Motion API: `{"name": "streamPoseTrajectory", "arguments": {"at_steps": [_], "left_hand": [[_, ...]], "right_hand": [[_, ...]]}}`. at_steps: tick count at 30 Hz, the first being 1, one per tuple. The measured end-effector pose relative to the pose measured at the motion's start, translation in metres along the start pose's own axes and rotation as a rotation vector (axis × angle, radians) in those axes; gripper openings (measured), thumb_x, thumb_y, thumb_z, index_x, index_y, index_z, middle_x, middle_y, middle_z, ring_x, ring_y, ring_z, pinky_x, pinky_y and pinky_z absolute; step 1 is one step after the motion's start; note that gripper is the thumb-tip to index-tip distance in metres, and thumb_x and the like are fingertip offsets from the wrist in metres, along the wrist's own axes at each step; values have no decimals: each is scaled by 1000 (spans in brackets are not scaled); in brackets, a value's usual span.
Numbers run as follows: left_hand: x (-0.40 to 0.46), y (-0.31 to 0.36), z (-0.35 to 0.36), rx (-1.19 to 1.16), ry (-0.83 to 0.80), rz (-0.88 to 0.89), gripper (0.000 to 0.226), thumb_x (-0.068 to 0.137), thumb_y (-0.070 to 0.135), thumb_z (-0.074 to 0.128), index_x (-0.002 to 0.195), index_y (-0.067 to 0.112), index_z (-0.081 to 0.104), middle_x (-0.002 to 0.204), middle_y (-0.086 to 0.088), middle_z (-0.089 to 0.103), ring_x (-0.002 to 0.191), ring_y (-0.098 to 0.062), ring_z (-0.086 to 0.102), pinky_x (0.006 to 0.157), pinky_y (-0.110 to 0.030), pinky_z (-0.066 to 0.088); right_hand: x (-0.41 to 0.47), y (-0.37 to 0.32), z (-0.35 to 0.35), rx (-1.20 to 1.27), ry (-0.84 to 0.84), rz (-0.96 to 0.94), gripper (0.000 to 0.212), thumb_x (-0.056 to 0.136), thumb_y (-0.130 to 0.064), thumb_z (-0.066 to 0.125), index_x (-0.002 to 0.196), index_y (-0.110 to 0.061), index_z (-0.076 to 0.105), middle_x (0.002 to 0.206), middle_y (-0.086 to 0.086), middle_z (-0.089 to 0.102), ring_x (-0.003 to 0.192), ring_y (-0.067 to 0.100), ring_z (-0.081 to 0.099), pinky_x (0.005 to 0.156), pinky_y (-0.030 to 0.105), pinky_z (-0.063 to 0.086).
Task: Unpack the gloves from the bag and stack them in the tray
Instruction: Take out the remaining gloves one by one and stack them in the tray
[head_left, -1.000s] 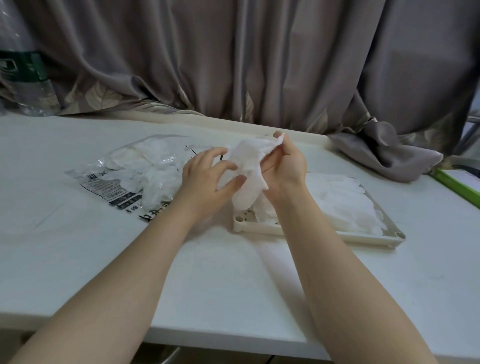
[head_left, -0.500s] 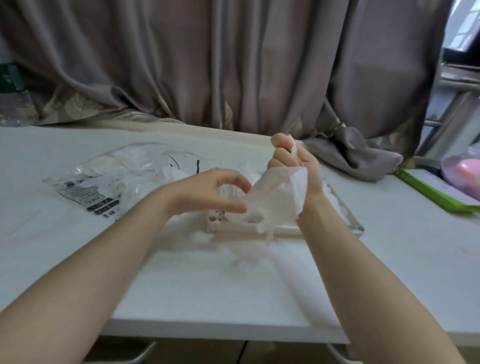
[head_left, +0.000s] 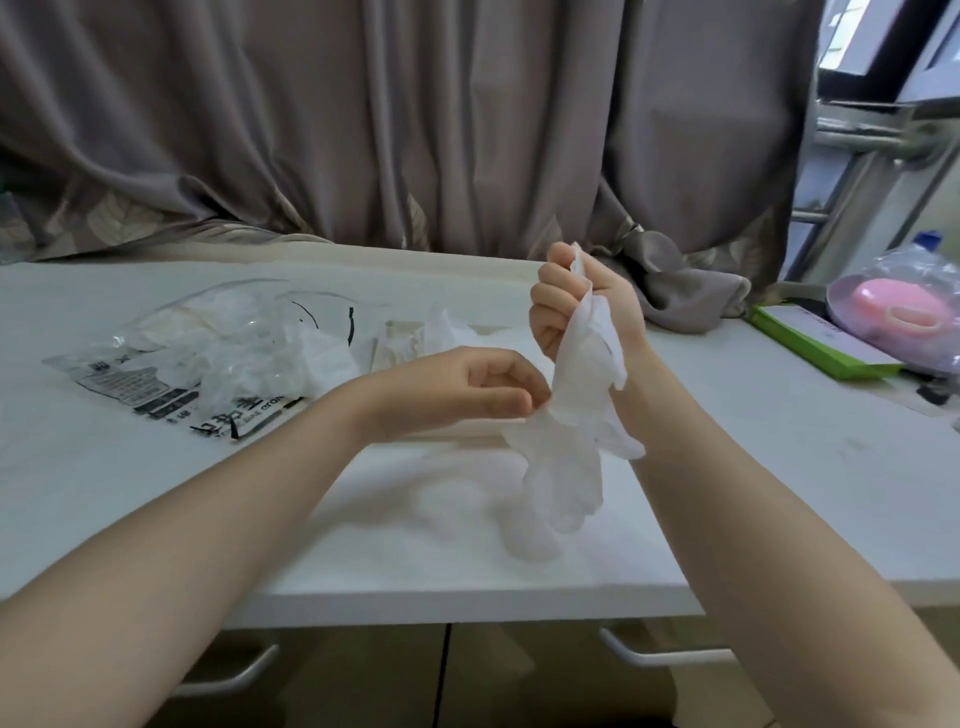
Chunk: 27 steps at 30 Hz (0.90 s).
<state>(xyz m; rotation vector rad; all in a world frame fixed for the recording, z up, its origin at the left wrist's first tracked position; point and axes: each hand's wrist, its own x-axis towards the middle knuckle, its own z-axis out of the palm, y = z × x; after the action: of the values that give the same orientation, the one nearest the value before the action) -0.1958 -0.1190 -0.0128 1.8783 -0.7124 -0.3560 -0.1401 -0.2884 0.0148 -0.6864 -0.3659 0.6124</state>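
A thin white disposable glove (head_left: 574, 441) hangs in the air above the table's front half, fingers pointing down. My right hand (head_left: 576, 306) grips its cuff at the top. My left hand (head_left: 483, 387) pinches the glove's side lower down between thumb and fingers. The clear plastic bag (head_left: 208, 358) with black print lies on the table to the left, with more gloves inside and spilling from its mouth. The beige tray (head_left: 400, 338) sits behind my left hand and is mostly hidden; a glove (head_left: 447, 327) rests in it.
The white table (head_left: 779, 467) has its front edge close below the hanging glove. A grey curtain (head_left: 675, 291) drapes onto the table at the back. A green-edged box (head_left: 815, 338) and a bagged pink item (head_left: 904, 312) sit at the right.
The glove has been pulled out long and now hangs down from my raised right hand. My left hand slid along its side. The camera view shifted right.
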Motion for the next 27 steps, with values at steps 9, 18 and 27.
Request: {"name": "streamPoseTrajectory", "arguments": {"at_steps": [9, 18, 27], "left_hand": [[15, -17, 19, -53, 153, -56, 32, 75, 30, 71, 83, 3, 57, 81, -7, 63, 75, -21, 59, 73, -29, 47], [2, 21, -32, -245, 368, 118, 13, 84, 4, 59, 76, 13, 55, 65, 7, 63, 59, -5, 60, 57, -18, 50], [24, 55, -28, -121, 420, 72, 14, 90, 14, 57, 77, 18, 57, 64, 8, 57, 58, -6, 54, 54, -17, 45]], "right_hand": [[2, -10, -5, 131, 128, -249, 43, 89, -19, 34, 48, -12, 46, 40, -5, 22, 30, 9, 21, 31, 18, 21], [-35, -37, -45, -862, 181, 157, 33, 82, -41, 56, 65, -13, 61, 63, 4, 57, 58, 16, 55, 63, 27, 43], [-33, -2, 5, -1351, -39, 59, 30, 86, -5, 63, 116, -4, 61, 114, 8, 67, 109, 18, 63, 98, 30, 48]]}}
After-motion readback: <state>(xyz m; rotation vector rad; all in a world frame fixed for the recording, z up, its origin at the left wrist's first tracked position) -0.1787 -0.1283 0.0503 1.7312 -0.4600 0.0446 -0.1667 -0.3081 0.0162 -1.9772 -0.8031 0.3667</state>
